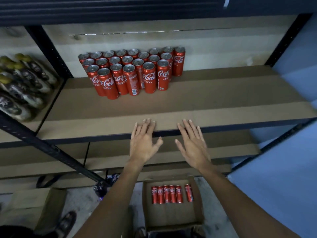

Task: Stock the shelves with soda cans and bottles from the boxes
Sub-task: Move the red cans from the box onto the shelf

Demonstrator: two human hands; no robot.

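Shelving: dark metal rack with brown board shelves (223, 93), seen from above and in front.
Left bay: dark bottles (25, 86) with yellowish caps, lying stacked on their sides; blurred.
Floor, left: brown carton (34, 203) under the rack; contents not visible. A shoe (67, 222) is beside it.
Main shelf, contents: red cola cans (130, 73) standing upright in a tight cluster of several rows, left of centre and towards the back of the board.
Left hand (144, 143): empty, palm down, fingers straight and spread, fingertips over the front edge of the board; whether they touch it cannot be told.
Floor, centre: open cardboard box (173, 219) below the hands. It holds six red cans lying flat: a row of five (166, 194) touching side by side, and a single can (189, 193) just to their right, apart.
Right hand (193, 145): empty, palm down, fingers extended and spread, fingertips at the same front edge.
Right side: blue wall (283, 169) beside the rack.
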